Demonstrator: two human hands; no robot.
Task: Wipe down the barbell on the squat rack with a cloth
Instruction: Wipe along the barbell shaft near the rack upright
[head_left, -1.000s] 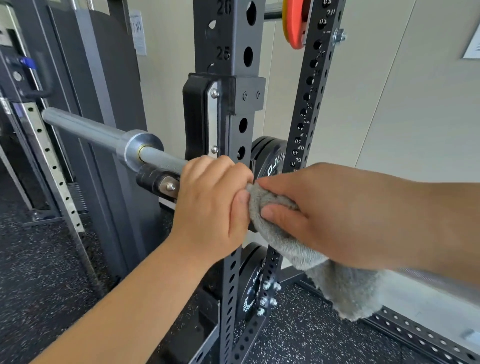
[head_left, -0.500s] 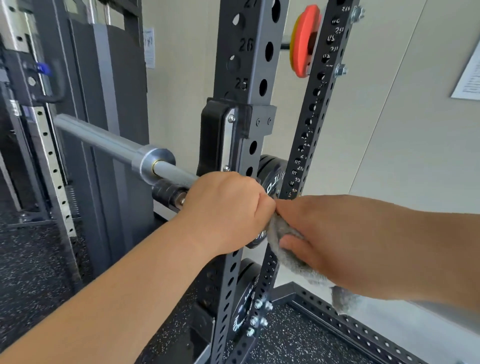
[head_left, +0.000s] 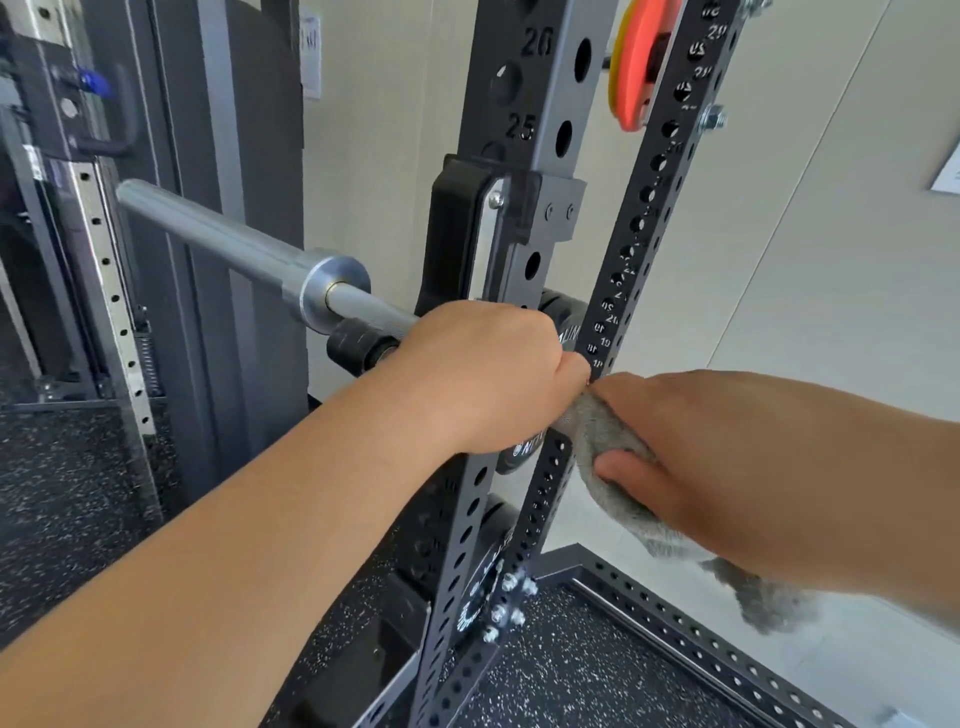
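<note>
Wiping seems midway: at centre frame the left hand (head_left: 488, 374) curls round the barbell (head_left: 374, 312), the right hand (head_left: 727, 457) beside it clutches the cloth (head_left: 608, 447); the sleeve (head_left: 208, 228) toward upper left probably remains.

The person's left hand (head_left: 488, 374) was curled round the barbell (head_left: 218, 236), on the shaft just right of its collar and in front of the squat rack upright (head_left: 540, 135). Touching it on the right, the right hand (head_left: 691, 457) gripped a grey cloth (head_left: 597, 436), thumb pressed into the fabric, a loose end hanging below the forearm. An orange plate (head_left: 636, 67) sat high behind the far perforated post (head_left: 654, 197). The speckled rubber floor (head_left: 52, 493) lay beneath.
</note>
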